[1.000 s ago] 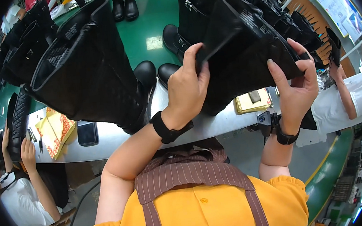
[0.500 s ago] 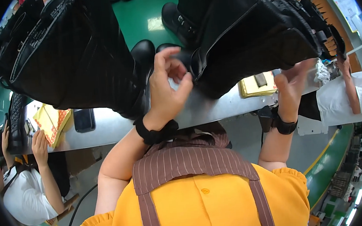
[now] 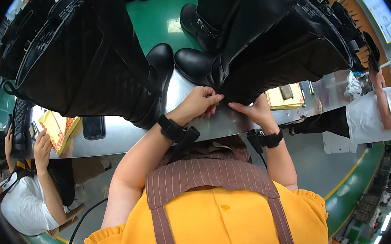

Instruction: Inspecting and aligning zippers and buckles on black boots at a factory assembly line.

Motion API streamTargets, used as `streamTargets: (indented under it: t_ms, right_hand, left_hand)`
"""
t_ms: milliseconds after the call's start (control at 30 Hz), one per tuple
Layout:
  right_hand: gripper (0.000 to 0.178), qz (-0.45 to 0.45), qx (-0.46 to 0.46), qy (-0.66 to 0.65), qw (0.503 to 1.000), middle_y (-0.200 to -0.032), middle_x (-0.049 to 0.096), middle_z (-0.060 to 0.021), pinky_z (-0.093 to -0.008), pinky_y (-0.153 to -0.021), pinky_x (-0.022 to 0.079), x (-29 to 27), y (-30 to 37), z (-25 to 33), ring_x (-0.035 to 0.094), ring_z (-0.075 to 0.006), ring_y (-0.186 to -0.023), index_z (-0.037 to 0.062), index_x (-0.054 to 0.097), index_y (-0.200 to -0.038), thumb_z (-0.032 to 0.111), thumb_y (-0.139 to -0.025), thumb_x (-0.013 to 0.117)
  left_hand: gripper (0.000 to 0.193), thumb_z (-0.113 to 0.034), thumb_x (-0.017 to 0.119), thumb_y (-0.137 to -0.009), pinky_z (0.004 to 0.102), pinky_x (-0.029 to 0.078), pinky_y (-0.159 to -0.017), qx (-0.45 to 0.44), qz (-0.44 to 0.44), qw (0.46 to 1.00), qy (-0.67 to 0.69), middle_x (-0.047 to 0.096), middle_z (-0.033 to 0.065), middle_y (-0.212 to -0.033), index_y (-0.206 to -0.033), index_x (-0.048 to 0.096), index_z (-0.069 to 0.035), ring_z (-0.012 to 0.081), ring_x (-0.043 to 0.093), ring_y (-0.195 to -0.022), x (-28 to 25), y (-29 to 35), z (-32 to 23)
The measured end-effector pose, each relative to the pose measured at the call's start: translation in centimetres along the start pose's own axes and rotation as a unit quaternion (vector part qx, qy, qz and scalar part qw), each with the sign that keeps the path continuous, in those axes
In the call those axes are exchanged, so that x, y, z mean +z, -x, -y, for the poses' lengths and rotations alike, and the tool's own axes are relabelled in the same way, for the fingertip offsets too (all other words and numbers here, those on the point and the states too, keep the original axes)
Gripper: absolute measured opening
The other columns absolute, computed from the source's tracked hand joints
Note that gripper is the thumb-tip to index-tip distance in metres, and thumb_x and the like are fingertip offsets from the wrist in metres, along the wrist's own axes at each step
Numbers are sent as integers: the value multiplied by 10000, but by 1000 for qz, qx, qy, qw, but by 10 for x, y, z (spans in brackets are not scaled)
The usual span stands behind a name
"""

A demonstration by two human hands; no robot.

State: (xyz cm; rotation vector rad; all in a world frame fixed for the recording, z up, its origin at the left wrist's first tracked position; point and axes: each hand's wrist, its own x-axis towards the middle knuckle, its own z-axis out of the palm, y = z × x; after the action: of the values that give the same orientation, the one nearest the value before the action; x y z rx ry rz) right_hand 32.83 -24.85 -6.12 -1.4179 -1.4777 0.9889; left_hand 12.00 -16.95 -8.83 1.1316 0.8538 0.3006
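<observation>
Fingertips (image 3: 215,100) of left hand (image 3: 198,104) pinched near base of zipped black knee boot (image 3: 270,63) on table (image 3: 180,89), impossible to tell whether gripping anything; right hand (image 3: 259,113) just beside that base, thumb spread. Best to steady boot firmly, without creasing leather. Pale lining print (image 3: 310,11) inside boot's shaft, too small to read.

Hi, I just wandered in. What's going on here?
A person in a yellow shirt is busy with tall black boots at a silver table. Both hands are low by the heel end of the zippered boot on the right: the left hand is curled closed, the right hand has its thumb out. Whether either touches the boot is hard to tell. Another tall boot stands on the left, near a dark phone-like object.
</observation>
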Motion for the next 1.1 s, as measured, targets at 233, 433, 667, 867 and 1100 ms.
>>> streamTargets:
  t_ms: [233,433,667,867,1100]
  right_hand:
    - [361,-67,-57,89,992,-960,703,-105,-305,-802,509,6,2,7,667,-185,-880,-6,655,-1028,93,-707,787]
    - [399,-62,-37,94,993,-981,700,-107,-317,-822,510,9,6,17,665,-194,-924,7,654,-1062,138,-713,794]
    - [571,-1,-12,27,1000,-1065,667,-107,-324,-892,481,-3,2,13,617,-193,-1013,-13,575,-1177,169,-696,823]
    - [671,61,26,-58,996,-1168,613,-100,-326,-961,415,-21,-10,8,554,-196,-1086,-23,562,-1203,215,-650,859]
    - [712,78,41,3,996,-1169,613,-103,-323,-961,427,10,-16,31,559,-195,-1089,-56,548,-1212,253,-656,867]
  left_hand:
    - [248,-216,577,-945,187,351,-453,64,125,976,166,574,22,-562,-816,632,-12,66,502,-447,13,48,-77]
    - [291,-229,543,-970,176,332,-416,294,175,935,96,567,20,-543,-810,616,3,47,477,-429,35,120,-188]
    - [315,-241,603,-926,238,447,-606,253,81,961,-76,649,30,-764,-1129,617,0,83,568,-660,22,126,-124]
    - [450,-398,780,-723,331,476,-619,-70,-276,851,-442,641,154,-725,-849,661,17,263,627,-668,-45,200,-30]
    - [794,-162,877,-621,316,492,-859,220,-269,916,-200,630,133,-1124,-1277,475,34,247,636,-929,-74,150,15]
